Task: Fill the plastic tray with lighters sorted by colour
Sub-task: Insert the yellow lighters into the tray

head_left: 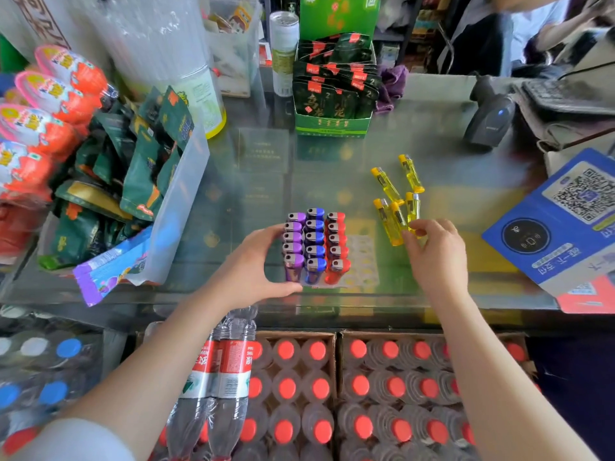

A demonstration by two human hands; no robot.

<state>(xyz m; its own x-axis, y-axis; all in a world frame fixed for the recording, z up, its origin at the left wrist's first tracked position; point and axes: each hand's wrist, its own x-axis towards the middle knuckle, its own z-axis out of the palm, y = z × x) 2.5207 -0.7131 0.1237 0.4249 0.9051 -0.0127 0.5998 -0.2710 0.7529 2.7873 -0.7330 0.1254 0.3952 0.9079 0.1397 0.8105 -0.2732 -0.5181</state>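
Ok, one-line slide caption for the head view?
Left hand steadies the tray of purple, blue and red lighters; right hand gathers yellow lighters.

Loose lighters [397,197] right of tray [361,261]

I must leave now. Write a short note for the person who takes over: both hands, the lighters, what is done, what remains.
Left hand: holds the left side of the plastic tray.
Right hand: pinches a yellow lighter from the loose yellow lighters on the glass counter.
Done: purple row, blue row, red row, five each, upright.
Left: fill the empty slots right of red with yellow.
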